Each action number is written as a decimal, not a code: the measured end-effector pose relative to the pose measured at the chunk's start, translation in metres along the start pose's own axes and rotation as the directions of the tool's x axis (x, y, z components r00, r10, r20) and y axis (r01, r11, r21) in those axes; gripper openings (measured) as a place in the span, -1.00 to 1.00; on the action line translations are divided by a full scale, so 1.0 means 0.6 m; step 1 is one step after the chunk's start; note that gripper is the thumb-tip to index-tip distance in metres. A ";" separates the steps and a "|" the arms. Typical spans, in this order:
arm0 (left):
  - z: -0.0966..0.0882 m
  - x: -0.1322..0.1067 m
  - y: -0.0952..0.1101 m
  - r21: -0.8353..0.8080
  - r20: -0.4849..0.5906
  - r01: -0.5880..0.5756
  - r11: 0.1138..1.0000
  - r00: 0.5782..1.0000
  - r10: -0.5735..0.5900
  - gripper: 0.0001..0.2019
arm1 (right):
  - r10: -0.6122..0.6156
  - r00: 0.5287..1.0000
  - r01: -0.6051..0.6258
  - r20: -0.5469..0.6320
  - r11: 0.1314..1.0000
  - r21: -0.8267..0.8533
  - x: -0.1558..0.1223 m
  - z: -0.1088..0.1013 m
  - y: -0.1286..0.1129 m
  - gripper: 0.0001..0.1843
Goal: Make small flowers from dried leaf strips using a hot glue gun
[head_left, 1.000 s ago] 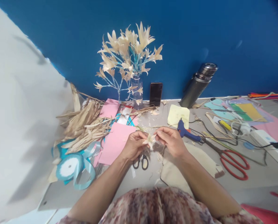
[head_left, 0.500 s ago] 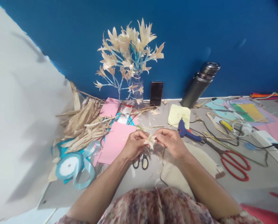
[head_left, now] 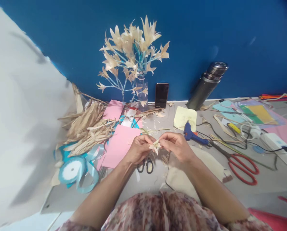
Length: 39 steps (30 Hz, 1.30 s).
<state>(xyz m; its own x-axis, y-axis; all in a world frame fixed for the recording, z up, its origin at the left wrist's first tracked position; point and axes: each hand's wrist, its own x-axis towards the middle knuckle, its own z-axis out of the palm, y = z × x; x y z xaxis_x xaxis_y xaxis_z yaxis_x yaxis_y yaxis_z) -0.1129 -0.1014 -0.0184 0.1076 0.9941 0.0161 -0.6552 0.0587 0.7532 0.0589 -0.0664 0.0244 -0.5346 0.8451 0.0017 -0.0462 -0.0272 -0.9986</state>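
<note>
A small cream flower with pointed petals [head_left: 155,147] is held over the table between both my hands. My left hand [head_left: 140,148] pinches it from the left with thumb and forefinger. From the right, the fingertips of my right hand [head_left: 176,145] close on its petals. The flower looks made of dried husk. Below my left hand lie small black-handled scissors [head_left: 145,166], their blades partly hidden. A blue glue gun [head_left: 194,136] rests to the right of my right hand, its nozzle over a yellow paper [head_left: 185,118].
Pink sheets [head_left: 120,146], dried husks [head_left: 88,125] and a blue ribbon roll [head_left: 72,170] lie left. Behind stand a vase of husk flowers [head_left: 141,93], a phone [head_left: 161,95] and a leaning flask [head_left: 207,85]. Red-handled scissors [head_left: 243,168] and a power strip [head_left: 282,150] lie right.
Both hands stay at nearly the same spot, with small shifts of the fingers on the flower. The view has moved very slightly.
</note>
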 end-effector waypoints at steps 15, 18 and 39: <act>-0.006 0.001 -0.004 0.051 -0.036 -0.014 0.999 0.999 0.015 -0.79 | 0.030 0.993 -0.028 0.113 0.999 -0.019 0.003 -0.012 -0.004 -0.75; -0.003 0.002 -0.001 0.046 -0.031 0.041 0.998 0.999 -0.040 -0.78 | 0.040 0.998 -0.039 0.053 0.999 -0.015 0.002 -0.009 -0.004 -0.75; -0.021 -0.001 -0.010 -0.090 0.105 0.201 0.976 0.976 -0.191 -0.77 | -0.093 0.995 0.099 0.047 0.986 -0.136 -0.001 -0.017 -0.001 -0.79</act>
<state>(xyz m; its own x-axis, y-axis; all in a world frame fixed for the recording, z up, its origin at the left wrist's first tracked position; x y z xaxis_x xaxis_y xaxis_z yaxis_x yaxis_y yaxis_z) -0.1183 -0.1012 -0.0312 0.3090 0.9492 -0.0589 -0.6848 0.2650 0.6788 0.0678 -0.0612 0.0243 -0.5673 0.8177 0.0972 0.0168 0.1295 -0.9914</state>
